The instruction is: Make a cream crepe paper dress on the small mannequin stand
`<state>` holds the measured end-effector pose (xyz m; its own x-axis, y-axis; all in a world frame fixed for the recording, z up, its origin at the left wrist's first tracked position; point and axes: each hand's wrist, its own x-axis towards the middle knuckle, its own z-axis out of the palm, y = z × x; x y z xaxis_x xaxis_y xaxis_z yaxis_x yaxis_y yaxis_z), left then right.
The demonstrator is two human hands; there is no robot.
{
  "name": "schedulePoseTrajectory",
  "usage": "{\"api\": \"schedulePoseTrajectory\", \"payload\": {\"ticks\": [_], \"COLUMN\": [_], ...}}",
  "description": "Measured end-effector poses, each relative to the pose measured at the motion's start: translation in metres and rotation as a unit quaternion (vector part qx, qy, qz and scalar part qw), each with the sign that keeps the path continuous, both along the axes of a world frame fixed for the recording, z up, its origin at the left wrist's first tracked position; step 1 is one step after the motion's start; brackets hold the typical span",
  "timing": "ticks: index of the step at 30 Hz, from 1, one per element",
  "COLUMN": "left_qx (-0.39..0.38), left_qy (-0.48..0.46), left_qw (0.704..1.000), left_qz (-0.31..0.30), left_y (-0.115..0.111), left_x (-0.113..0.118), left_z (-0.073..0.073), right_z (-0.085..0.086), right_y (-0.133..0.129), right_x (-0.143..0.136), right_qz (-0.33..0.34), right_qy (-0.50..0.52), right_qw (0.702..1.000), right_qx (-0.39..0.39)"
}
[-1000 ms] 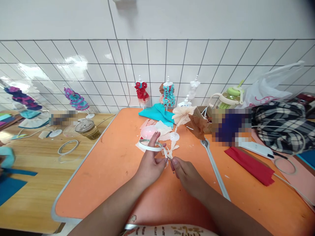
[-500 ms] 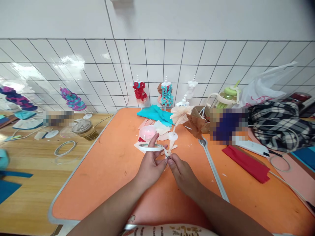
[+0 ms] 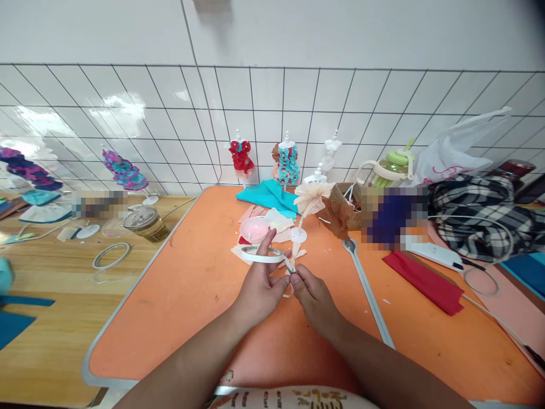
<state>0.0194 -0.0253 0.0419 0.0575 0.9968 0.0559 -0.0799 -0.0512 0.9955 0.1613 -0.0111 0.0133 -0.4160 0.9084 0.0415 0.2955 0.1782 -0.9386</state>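
Note:
A thin roll of white tape hangs around the raised fingers of my left hand. Its loose strip runs down to my fingertips, where the left thumb presses inward. My right hand pinches the end of that strip, its thumb and forefinger touching the left fingertips. Just beyond lie scraps of peach crepe paper, partly covered by my hands. A pink bowl sits behind the tape roll. To its right, a peach paper flower tops a small stand with a round white base.
Small dress forms, one in red ruffles, one in turquoise, stand along the tiled wall. Turquoise paper lies before them. Right are brown paper, red paper and a checked cloth. A lidded jar stands left.
The tape roll has tilted slightly, showing more of its printed inner side. Both hands keep their place and their pinch; the view has shifted a little.

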Motion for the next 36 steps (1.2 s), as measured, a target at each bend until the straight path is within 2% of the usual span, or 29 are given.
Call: {"api": "schedulePoseTrajectory", "payload": {"ticks": [13,24,29,33,36], "left_qx": [0.015,0.011,0.019,0.012,0.026], "left_qy": [-0.017,-0.044,-0.003,0.009,-0.001], "left_qw": [0.999,0.999,0.996,0.993,0.983], "left_qz": [0.022,0.005,0.086,0.116,0.184], "left_y": [0.001,0.001,0.008,0.012,0.015], "left_x": [0.003,-0.001,-0.009,-0.014,-0.021], "left_z": [0.001,0.004,0.004,0.005,0.008], "right_z": [-0.006,-0.003,0.0,0.004,0.007], "right_y": [-0.005,-0.001,-0.001,-0.003,-0.004], "right_x": [-0.005,-0.002,-0.002,-0.002,-0.001], "right_qz": [-0.032,-0.033,-0.004,0.04,0.067], "right_qy": [0.013,-0.013,-0.011,0.0,0.001], "right_qw": [0.999,0.999,1.0,0.999,0.997], "right_qx": [-0.002,0.024,0.021,-0.005,-0.038]}}
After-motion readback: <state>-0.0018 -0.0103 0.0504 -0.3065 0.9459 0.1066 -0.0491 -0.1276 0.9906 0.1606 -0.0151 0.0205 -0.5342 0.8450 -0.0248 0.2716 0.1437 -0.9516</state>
